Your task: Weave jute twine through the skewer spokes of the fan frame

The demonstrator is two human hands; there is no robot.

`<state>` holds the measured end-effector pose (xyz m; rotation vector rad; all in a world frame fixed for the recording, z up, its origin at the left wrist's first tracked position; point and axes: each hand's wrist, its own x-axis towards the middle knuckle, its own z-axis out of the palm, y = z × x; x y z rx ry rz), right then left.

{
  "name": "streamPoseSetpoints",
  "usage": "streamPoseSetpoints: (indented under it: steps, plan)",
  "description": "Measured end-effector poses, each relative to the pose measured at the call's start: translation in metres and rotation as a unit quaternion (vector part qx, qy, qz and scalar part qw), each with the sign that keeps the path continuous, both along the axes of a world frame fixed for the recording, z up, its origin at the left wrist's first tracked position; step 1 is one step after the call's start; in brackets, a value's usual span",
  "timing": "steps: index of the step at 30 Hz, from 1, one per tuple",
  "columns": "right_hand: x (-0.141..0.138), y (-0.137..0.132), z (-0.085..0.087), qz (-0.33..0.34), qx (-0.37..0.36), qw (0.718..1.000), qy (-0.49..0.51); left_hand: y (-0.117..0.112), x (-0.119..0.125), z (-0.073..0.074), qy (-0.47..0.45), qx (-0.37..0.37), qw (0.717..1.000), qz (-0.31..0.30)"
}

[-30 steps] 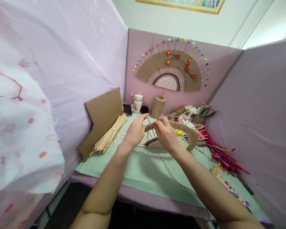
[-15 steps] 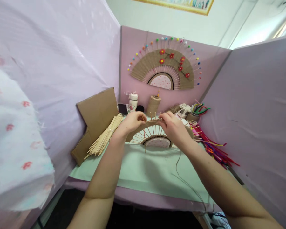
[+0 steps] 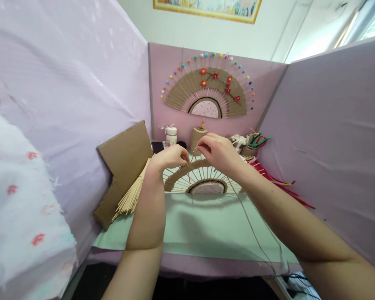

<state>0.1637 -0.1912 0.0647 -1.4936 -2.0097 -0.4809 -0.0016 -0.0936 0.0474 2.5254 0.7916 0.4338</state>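
A half-made fan of thin wooden sticks and woven jute (image 3: pixel 187 175) stands on edge on the green mat (image 3: pixel 206 225), with a pink dotted half-disc at its base. My left hand (image 3: pixel 170 157) is curled closed at the fan's upper left edge, holding it. My right hand (image 3: pixel 217 151) is raised above the fan's top with its fingers pinched on a thin jute string (image 3: pixel 253 233), which runs down over the mat toward the table's front edge.
A bundle of wooden sticks (image 3: pixel 133 192) leans by a cardboard piece (image 3: pixel 121 160) at left. A finished fan (image 3: pixel 206 89) hangs on the pink back wall. A twine spool (image 3: pixel 197 137), a small jar (image 3: pixel 171 135) and coloured pipe cleaners (image 3: pixel 278 181) stand at the back and right.
My right hand has lifted up off the fan's rim, drawing the string with it. The fan now stands more upright, and the camera has tilted upward.
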Motion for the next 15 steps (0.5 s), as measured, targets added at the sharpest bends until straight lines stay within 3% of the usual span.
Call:
streamPoseSetpoints:
  steps: [7, 11, 15]
  plan:
    - [-0.006, 0.035, 0.006, -0.109, -0.029, 0.994, -0.016, 0.007, 0.01, 0.002, 0.047, 0.024, 0.998, -0.023]
    - [-0.01, 0.016, 0.006, -0.131, -0.004, 0.991, -0.036, 0.015, 0.01, -0.002, 0.039, 0.028, 0.999, -0.023]
    - [-0.007, -0.008, -0.011, -0.145, -0.004, 0.989, -0.036, 0.025, 0.009, -0.008, 0.002, -0.015, 1.0, -0.014]
